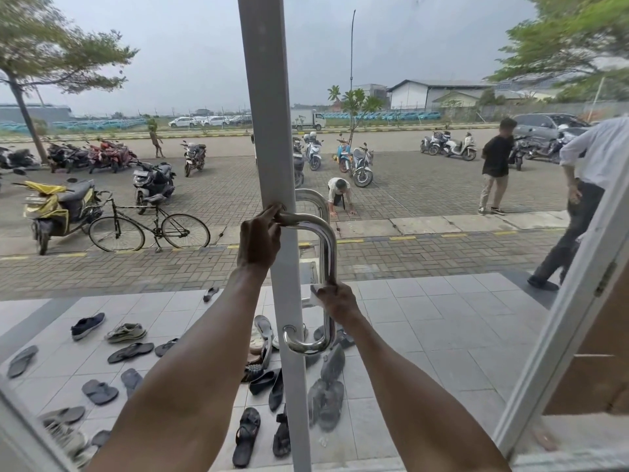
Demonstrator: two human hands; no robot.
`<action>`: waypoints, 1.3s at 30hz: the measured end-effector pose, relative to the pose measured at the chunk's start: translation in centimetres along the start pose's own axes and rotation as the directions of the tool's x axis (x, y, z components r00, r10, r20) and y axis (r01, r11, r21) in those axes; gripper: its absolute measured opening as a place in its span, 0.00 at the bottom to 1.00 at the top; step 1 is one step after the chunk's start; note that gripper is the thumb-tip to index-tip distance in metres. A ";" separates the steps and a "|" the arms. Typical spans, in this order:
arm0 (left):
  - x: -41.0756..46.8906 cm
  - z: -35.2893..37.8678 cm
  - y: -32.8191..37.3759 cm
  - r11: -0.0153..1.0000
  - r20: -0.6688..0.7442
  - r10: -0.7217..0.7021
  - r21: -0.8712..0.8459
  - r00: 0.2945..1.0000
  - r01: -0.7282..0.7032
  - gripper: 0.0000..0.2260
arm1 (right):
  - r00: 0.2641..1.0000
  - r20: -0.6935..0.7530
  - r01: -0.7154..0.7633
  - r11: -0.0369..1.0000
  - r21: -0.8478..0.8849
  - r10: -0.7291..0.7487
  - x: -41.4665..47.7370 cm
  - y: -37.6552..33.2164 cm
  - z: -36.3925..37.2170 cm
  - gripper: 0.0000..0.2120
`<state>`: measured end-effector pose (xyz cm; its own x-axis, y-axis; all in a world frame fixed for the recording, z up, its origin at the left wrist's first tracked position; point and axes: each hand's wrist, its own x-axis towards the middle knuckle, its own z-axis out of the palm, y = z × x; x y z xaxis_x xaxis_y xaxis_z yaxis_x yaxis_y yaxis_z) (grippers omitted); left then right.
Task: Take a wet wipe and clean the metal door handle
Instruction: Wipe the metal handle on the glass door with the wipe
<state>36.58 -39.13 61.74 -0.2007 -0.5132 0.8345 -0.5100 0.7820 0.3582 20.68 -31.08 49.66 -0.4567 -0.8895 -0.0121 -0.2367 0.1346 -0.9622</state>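
Note:
A polished metal door handle, a D-shaped tube, is fixed to the white frame of a glass door in the middle of the view. My left hand grips the door frame and the handle's upper bend. My right hand is wrapped around the lower part of the handle's vertical bar, pressing a white wet wipe against it. Only a corner of the wipe shows beside my fingers.
A second white door frame stands open at the right. Beyond the glass lie several shoes and sandals on the tiled porch, a bicycle, parked scooters, and people on the paving, one walking close at the right.

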 end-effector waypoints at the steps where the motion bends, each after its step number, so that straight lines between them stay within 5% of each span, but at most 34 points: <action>1: -0.1 0.0 0.1 1.000 -0.001 0.002 -0.003 1.000 -0.002 0.17 | 1.000 0.022 -0.003 1.000 -0.030 0.004 -0.1 0.2 -0.1 0.13; 5: 0.0 0.1 -0.3 1.000 0.012 -0.009 0.002 1.000 0.009 0.17 | 0.999 0.034 0.038 0.998 -0.054 -0.037 -0.5 -0.7 -0.9 0.19; 12: 0.0 0.1 -0.1 1.000 -0.008 -0.008 -0.013 1.000 0.008 0.17 | 0.960 -0.155 0.235 0.972 0.005 -0.231 0.6 -4.8 -1.5 0.11; 22: 0.1 0.4 -0.9 0.998 0.026 -0.017 -0.058 1.000 0.018 0.19 | 0.994 -0.107 0.003 0.999 -0.046 -0.008 0.2 2.5 1.2 0.16; 32: 1.2 -1.1 -1.6 0.998 0.111 -0.055 -0.025 0.992 0.058 0.19 | 0.921 -0.352 0.176 0.984 -0.010 -0.168 1.9 -4.8 1.2 0.21; 39: 0.9 -1.0 -1.3 0.996 0.081 -0.090 0.014 0.993 0.089 0.19 | 0.932 -0.290 0.192 0.974 -0.117 -0.219 2.2 -7.7 -0.4 0.18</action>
<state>37.91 -40.29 62.42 -0.2212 -0.6086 0.7620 -0.5380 0.7279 0.4252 21.13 -33.91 57.17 -0.6222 -0.7319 0.2780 -0.4190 0.0113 -0.9079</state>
